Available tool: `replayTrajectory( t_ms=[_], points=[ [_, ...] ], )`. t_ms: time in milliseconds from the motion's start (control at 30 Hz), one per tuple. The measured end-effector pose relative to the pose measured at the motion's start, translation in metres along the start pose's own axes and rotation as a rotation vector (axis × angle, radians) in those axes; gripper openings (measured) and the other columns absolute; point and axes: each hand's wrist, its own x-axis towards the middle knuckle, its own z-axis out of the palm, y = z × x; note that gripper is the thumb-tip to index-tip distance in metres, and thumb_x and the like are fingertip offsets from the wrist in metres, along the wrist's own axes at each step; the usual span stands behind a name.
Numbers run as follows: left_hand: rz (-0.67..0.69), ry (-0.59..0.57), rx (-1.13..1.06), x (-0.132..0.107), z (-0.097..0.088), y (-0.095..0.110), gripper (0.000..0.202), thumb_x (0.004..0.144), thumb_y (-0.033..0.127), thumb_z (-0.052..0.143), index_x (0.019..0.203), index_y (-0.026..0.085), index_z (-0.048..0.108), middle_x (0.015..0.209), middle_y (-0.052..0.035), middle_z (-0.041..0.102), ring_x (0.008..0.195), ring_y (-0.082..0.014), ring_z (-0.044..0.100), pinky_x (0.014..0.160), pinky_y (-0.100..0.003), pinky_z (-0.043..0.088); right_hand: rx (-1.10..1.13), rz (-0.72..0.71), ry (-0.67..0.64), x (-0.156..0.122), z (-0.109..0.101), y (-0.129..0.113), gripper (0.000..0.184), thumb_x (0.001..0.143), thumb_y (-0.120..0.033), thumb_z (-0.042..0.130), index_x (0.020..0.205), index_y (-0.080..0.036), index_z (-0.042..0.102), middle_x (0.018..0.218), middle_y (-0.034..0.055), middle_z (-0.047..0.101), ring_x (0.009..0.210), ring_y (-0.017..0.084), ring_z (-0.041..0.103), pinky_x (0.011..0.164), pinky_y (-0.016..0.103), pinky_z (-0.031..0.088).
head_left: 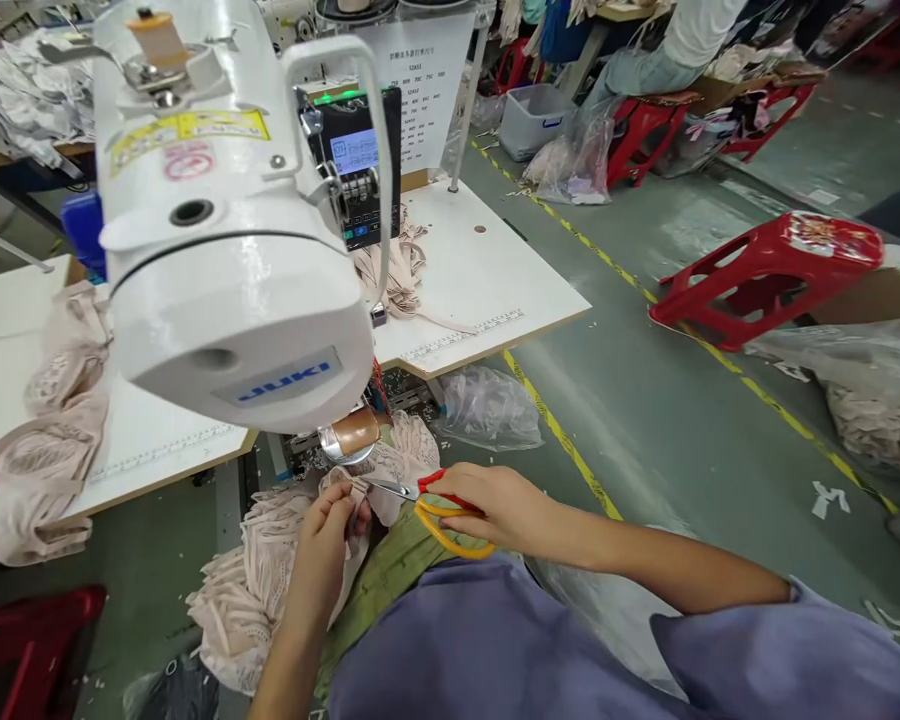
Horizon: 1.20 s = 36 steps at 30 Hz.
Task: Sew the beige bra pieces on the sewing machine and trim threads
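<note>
Below the head of a white JUKI sewing machine (247,290), my left hand (334,520) pinches the edge of a pale pink lace bra (412,445). My right hand (499,505) grips a pair of scissors (450,535) with red and yellow handles. Their blades point left and reach the fabric at my left fingertips. Whether the blades are parted there is too small to tell. More pale pink lace bras (255,580) hang in a bunch under my left forearm, partly hidden by it.
Pink bras (45,430) drape over the left tabletop, and beige straps (394,275) lie behind the machine on the white table (495,260). A red stool (772,275) lies tipped over at the right. Plastic bags (487,405) rest on the floor near yellow tape.
</note>
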Motion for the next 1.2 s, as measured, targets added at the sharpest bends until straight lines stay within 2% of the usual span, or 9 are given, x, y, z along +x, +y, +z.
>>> replayTrajectory(
  t_ms=[67, 167, 267, 533, 700, 933, 1067, 1200],
  points=[
    [0.000, -0.012, -0.028, -0.001, -0.003, -0.001, 0.024, 0.079, 0.037, 0.065, 0.069, 0.017, 0.058, 0.060, 0.0030, 0.050, 0.054, -0.0070, 0.037, 0.052, -0.020, 0.029, 0.048, 0.068, 0.032, -0.004, -0.001, -0.001, 0.035, 0.089, -0.029, 0.064, 0.123, -0.022, 0.059, 0.103, 0.0059, 0.067, 0.089, 0.018, 0.064, 0.075, 0.028, 0.048],
    [0.006, -0.019, -0.067, -0.001, -0.007, -0.002, 0.034, 0.081, 0.045, 0.066, 0.065, 0.017, 0.053, 0.055, 0.0062, 0.040, 0.050, -0.0058, 0.029, 0.050, -0.021, 0.025, 0.110, 0.136, 0.085, -0.009, 0.000, -0.005, 0.045, 0.074, -0.023, 0.072, 0.117, -0.022, 0.059, 0.107, 0.0057, 0.065, 0.087, 0.018, 0.063, 0.075, 0.029, 0.047],
    [0.017, -0.008, -0.065, -0.001, -0.008, -0.003, 0.040, 0.081, 0.049, 0.068, 0.064, 0.018, 0.051, 0.055, 0.0064, 0.040, 0.050, -0.0058, 0.029, 0.050, -0.021, 0.024, 0.146, 0.151, 0.074, -0.007, 0.004, -0.009, 0.053, 0.068, -0.022, 0.071, 0.119, -0.022, 0.057, 0.108, 0.0062, 0.063, 0.085, 0.019, 0.062, 0.075, 0.030, 0.047],
    [0.098, 0.043, 0.091, 0.003, -0.006, -0.005, 0.036, 0.082, 0.050, 0.069, 0.070, 0.018, 0.060, 0.063, 0.0020, 0.055, 0.058, -0.0094, 0.044, 0.057, -0.022, 0.035, 0.150, 0.191, 0.044, 0.022, 0.012, -0.020, 0.046, 0.072, -0.028, 0.073, 0.116, -0.022, 0.061, 0.105, 0.0051, 0.064, 0.082, 0.017, 0.060, 0.072, 0.030, 0.047],
    [0.128, 0.049, 0.171, 0.004, -0.011, -0.006, 0.035, 0.086, 0.048, 0.064, 0.068, 0.018, 0.060, 0.064, 0.0021, 0.055, 0.059, -0.0107, 0.047, 0.059, -0.023, 0.037, 0.174, 0.192, -0.012, 0.029, 0.010, -0.018, 0.042, 0.080, -0.031, 0.074, 0.120, -0.024, 0.063, 0.102, 0.0027, 0.065, 0.072, 0.013, 0.056, 0.067, 0.026, 0.045],
    [0.144, 0.107, 0.174, 0.002, -0.008, -0.008, 0.036, 0.087, 0.047, 0.064, 0.066, 0.019, 0.058, 0.062, 0.0025, 0.052, 0.058, -0.0106, 0.043, 0.059, -0.023, 0.034, 0.090, 0.164, 0.024, 0.019, 0.007, -0.006, 0.033, 0.090, -0.039, 0.064, 0.119, -0.023, 0.065, 0.100, 0.0049, 0.069, 0.078, 0.016, 0.063, 0.072, 0.028, 0.048],
    [0.135, 0.109, 0.070, 0.002, -0.008, -0.011, 0.040, 0.088, 0.050, 0.063, 0.064, 0.019, 0.052, 0.059, 0.0041, 0.044, 0.056, -0.0099, 0.037, 0.057, -0.023, 0.031, 0.008, 0.245, 0.093, 0.005, -0.012, 0.013, 0.031, 0.090, -0.040, 0.060, 0.115, -0.024, 0.067, 0.105, 0.0067, 0.071, 0.073, 0.017, 0.063, 0.066, 0.029, 0.049],
    [0.096, 0.056, -0.020, 0.004, -0.005, -0.008, 0.040, 0.086, 0.051, 0.064, 0.066, 0.019, 0.051, 0.059, 0.0045, 0.044, 0.055, -0.0087, 0.035, 0.056, -0.022, 0.032, -0.267, 0.378, 0.288, 0.014, -0.066, 0.058, 0.035, 0.091, -0.046, 0.055, 0.114, -0.023, 0.068, 0.098, 0.0078, 0.071, 0.073, 0.020, 0.064, 0.062, 0.031, 0.048]
  ],
)
